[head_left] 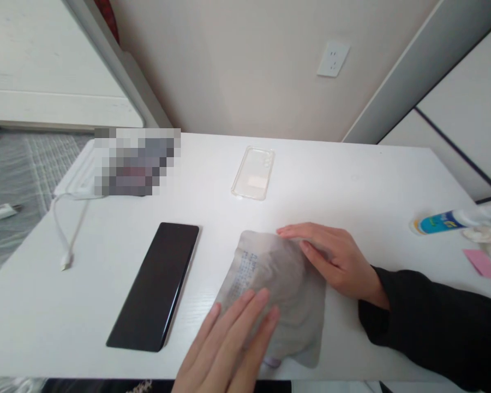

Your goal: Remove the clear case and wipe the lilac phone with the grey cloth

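A grey, wrinkled pouch-like sheet [290, 305] lies on the white table near its front edge. Small printed text runs along its left side, and I cannot tell whether it is a cloth or a packet. My left hand [229, 344] is over its lower left part with the fingers stretched out; whether it touches the sheet is unclear. On the upper right edge of the sheet rests my right hand [335, 259], fingers extended and holding nothing. Left of the sheet is a black smartphone [155, 286], screen up. A clear phone case [254, 172] lies farther back.
At the back left, a blurred-out item [139, 166] is beside a white power strip [76, 169], with a white cable [67, 251] in front. To the right are a spray bottle [442, 221] on its side, crumpled tissue [485, 234] and a pink slip [480, 263]. A wall stands behind.
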### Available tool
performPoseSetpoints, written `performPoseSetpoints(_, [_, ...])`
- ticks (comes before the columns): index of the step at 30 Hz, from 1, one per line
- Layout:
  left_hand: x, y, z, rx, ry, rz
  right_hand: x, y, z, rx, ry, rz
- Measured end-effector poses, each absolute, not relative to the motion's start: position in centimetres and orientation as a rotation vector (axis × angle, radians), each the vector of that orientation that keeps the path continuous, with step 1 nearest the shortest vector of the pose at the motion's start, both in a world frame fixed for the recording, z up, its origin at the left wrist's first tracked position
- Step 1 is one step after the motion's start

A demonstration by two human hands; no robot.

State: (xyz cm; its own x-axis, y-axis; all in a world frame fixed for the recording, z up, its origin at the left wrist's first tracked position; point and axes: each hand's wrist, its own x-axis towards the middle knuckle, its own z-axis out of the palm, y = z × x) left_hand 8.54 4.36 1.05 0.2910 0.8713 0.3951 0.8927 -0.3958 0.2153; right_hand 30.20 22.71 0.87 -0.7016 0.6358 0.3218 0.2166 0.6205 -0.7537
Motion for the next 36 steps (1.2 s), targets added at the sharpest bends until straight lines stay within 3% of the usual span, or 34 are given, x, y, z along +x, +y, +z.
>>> performPoseSetpoints(7, [11.3, 9.7, 1.2, -2.636, -1.519, -0.318, 30.2, 24.1, 0.6, -0.931, -2.192, 1.102])
performPoseSetpoints(16, [10.5, 8.7, 1.7, -2.716, -1.394, -0.352, 30.3, 24.1, 0.7, -0.834, -2.126, 1.338])
performPoseSetpoints(21, [9.6, 7.4, 1.6, -2.755, -1.316, -0.203, 30.7, 24.9, 0.2, -0.704, -2.193, 1.282])
performPoseSetpoints(28, [7.8, 5.3, 0.5, -2.768, -1.210, -0.151, 31.4, 26.8, 1.1, -0.155, -2.709, 1.041])
performPoseSetpoints(36, [8.5, 6.8, 1.6, -2.857, -1.334, -0.153, 31.6, 27.5, 0.9, -0.177, -2.815, 1.146])
